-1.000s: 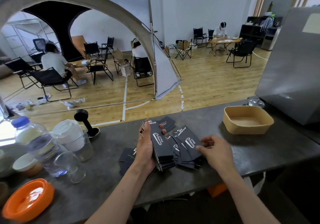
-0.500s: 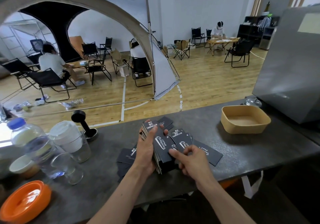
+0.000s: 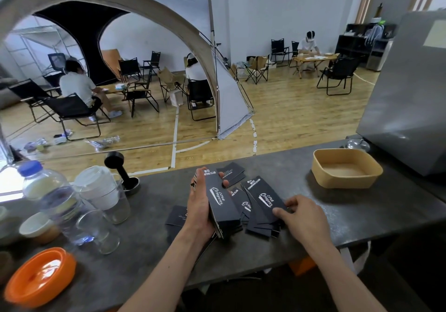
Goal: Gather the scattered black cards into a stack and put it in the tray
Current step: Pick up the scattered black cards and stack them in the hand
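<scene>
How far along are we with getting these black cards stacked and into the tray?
Partly done. The left hand holds a thick stack of gathered cards on edge. The right hand is pinching a fanned bunch beside it. Left to do: one loose card behind the stack, a few cards left of the wrist, then squaring up. The tray holds no cards.
</scene>
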